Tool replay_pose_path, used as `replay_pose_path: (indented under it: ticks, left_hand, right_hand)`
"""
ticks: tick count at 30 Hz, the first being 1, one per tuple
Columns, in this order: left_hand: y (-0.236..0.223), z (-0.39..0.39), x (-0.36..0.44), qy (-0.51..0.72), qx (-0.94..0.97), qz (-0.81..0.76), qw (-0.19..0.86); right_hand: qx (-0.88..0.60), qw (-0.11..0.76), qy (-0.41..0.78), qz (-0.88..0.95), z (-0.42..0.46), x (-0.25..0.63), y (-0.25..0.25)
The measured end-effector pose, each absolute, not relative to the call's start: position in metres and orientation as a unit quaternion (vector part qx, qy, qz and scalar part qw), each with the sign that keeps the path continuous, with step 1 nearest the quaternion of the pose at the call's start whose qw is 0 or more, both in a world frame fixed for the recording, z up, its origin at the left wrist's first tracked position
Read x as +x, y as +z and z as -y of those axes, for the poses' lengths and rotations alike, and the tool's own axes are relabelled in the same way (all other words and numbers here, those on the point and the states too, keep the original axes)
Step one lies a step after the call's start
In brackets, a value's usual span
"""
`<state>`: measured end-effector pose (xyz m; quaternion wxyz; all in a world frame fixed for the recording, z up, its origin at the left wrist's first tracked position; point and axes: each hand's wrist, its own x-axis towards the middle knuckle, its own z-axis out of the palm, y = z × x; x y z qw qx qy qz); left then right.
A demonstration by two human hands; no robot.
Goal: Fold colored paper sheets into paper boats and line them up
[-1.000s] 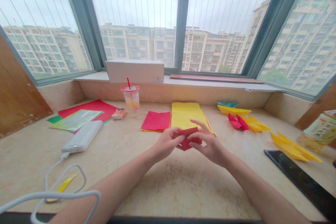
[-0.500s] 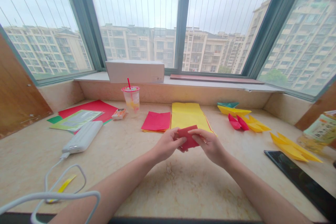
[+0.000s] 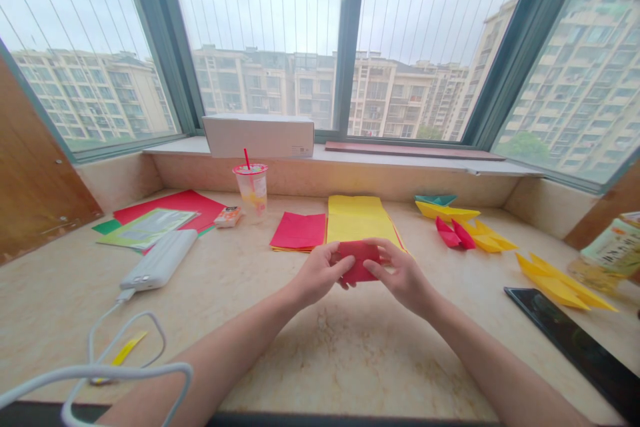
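A small folded piece of red paper [image 3: 359, 269] is held up between both hands, just in front of the yellow paper stack [image 3: 357, 219]. My left hand [image 3: 323, 273] pinches its left side, thumb on the near face and fingers behind. On the opposite side, my right hand [image 3: 397, 270] grips it the same way, its thumb lying on the front. The paper looks nearly level along its top edge. Left of the yellow stack lies a pile of square sheets with red paper [image 3: 298, 231] on top.
Folded paper boats, among them a yellow one [image 3: 560, 283] and a red one [image 3: 454, 233], sit at the right by a black phone [image 3: 575, 347] and a bottle [image 3: 613, 250]. Leftward are a plastic cup [image 3: 251, 190], a white power bank [image 3: 159, 260] and a looping cable [image 3: 127, 368].
The red paper has turned from a tilt to nearly level. My right thumb has come onto its near face, with the right fingers now behind it.
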<state>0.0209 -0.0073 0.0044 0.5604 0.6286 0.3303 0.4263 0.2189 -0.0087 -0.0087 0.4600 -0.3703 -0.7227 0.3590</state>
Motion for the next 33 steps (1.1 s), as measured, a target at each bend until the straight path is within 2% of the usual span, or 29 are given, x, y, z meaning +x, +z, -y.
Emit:
replay_pose_path:
  ticks: [4, 9, 14, 18, 28, 33]
  left_hand:
    - [0.000, 0.006, 0.020, 0.418, 0.635, -0.325, 0.562]
    - [-0.003, 0.006, 0.020, 0.394, 0.652, -0.314, 0.566]
    - [-0.002, 0.006, 0.019, 0.371, 0.662, -0.340, 0.555]
    - [0.000, 0.006, 0.019, 0.357, 0.665, -0.354, 0.553]
    - [-0.005, 0.009, 0.020, 0.373, 0.636, -0.339, 0.584]
    - [-0.006, 0.004, 0.019, 0.395, 0.657, -0.344, 0.542]
  right_hand:
    - [-0.388, 0.433, 0.288, 0.761, 0.004, 0.222, -0.010]
    - [-0.384, 0.450, 0.227, 0.773, 0.003, 0.223, -0.004]
    - [-0.427, 0.471, 0.250, 0.730, 0.003, 0.222, -0.006]
    - [-0.424, 0.491, 0.214, 0.730, 0.002, 0.225, -0.009]
    - [-0.384, 0.476, 0.209, 0.763, 0.006, 0.223, -0.006]
    - [-0.411, 0.463, 0.203, 0.758, 0.006, 0.225, -0.005]
